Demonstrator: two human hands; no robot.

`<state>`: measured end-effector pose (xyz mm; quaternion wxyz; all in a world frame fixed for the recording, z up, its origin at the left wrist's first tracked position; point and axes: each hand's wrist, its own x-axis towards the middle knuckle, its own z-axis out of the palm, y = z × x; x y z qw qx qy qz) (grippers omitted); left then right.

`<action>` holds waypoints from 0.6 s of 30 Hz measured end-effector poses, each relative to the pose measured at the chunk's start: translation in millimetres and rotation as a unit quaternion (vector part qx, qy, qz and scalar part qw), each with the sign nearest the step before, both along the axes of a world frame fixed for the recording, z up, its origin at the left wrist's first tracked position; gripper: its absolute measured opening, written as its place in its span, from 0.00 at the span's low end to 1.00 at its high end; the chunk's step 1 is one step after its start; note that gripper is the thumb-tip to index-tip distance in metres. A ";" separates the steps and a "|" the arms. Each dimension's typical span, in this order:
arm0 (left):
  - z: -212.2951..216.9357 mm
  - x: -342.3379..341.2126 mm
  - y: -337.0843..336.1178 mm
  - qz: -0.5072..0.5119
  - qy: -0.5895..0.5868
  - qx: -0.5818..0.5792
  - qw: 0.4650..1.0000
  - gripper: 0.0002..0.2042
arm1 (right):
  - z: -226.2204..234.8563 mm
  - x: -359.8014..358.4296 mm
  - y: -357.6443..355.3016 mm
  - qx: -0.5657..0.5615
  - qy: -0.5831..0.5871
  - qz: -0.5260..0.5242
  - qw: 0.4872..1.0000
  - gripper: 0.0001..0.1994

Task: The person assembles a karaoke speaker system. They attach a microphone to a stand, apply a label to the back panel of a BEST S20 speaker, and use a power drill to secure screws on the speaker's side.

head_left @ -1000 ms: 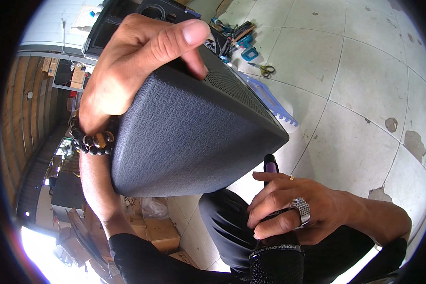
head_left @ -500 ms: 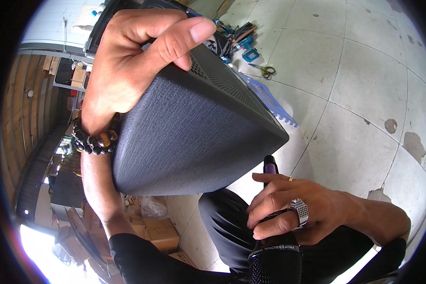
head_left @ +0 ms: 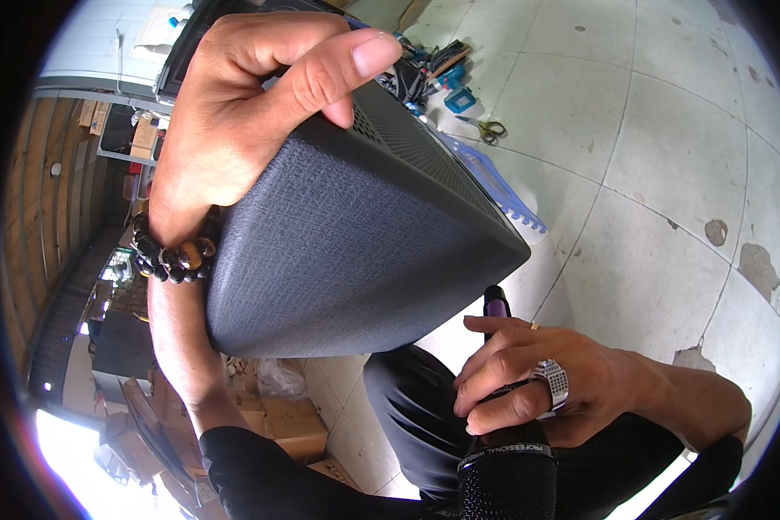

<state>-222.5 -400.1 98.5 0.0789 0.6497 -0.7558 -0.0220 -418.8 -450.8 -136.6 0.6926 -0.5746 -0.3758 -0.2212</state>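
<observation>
A large black speaker cabinet (head_left: 347,234) with a textured surface and a perforated grille stands tilted in front of me. My left hand (head_left: 260,95) grips its upper edge, thumb stretched along the top near the grille; some of its fingers are hidden behind the thumb and the edge. A beaded bracelet circles that wrist. At the lower right, my right hand (head_left: 529,386) is wrapped round a black handheld microphone (head_left: 507,481). The microphone's mesh head points toward me, and its purple-banded tail end sticks out past my fingers, close below the cabinet's right corner.
Scissors (head_left: 491,131), a teal power tool battery (head_left: 459,100) and tangled cables (head_left: 412,78) lie on the tiled floor beyond the cabinet. A blue plastic piece (head_left: 494,182) lies beside it. Cardboard boxes (head_left: 290,425) stand at lower left. My bent knee (head_left: 412,399) is under the cabinet.
Almost nothing differs. The microphone and my right hand have shifted very slightly to the right; my left hand stays on the cabinet.
</observation>
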 end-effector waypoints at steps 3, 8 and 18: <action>-0.5 1.5 0.6 -0.007 0.003 -0.005 1.000 0.23 | -1.2 0.2 1.4 0.000 -0.002 -0.001 1.000 0.22; -0.2 4.5 1.6 -0.010 0.004 0.000 1.000 0.23 | -2.7 0.4 0.3 -0.008 -0.008 -0.002 1.000 0.23; 0.4 2.2 0.5 -0.002 0.017 0.010 1.000 0.22 | -3.4 -0.3 1.3 -0.006 -0.006 -0.005 1.000 0.23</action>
